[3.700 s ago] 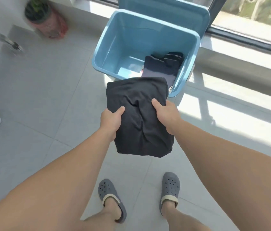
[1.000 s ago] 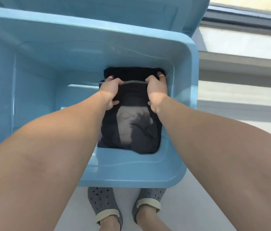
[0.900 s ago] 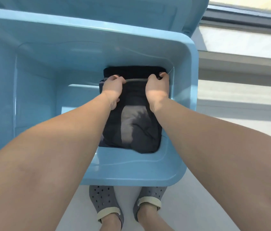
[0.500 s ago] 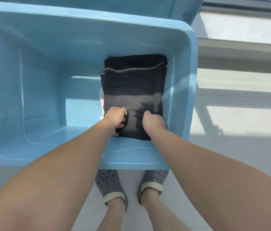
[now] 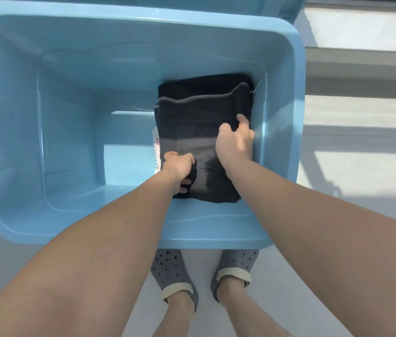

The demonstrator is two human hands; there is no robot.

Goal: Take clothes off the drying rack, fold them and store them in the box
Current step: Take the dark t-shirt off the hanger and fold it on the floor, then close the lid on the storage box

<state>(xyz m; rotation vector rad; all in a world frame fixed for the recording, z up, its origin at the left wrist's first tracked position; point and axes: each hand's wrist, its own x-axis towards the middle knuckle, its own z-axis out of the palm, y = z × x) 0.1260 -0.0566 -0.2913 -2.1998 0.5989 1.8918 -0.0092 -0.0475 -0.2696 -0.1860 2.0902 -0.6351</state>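
Observation:
A light blue plastic box (image 5: 143, 229) stands open on the floor right in front of me. A folded dark grey garment (image 5: 192, 122) lies on top of a stack of dark clothes in its right half. My left hand (image 5: 178, 166) is curled around the garment's near left corner, with the fingers tucked under the edge. My right hand (image 5: 234, 144) rests on the garment's right side next to the box wall, its thumb and fingers closing on the cloth. A white patterned cloth (image 5: 156, 147) peeks out from under the stack on the left.
The box's left half shows its bare blue floor (image 5: 70, 147). Its lid (image 5: 143, 0) stands raised behind it. My feet in grey sandals (image 5: 172, 273) touch the box's near wall. A window ledge (image 5: 362, 59) runs along the right, above the sunlit tiled floor.
I carried the folded garment to the box and laid it on the stack. In the last half second my right hand slid from the near edge up the right side; the left stayed at the near corner.

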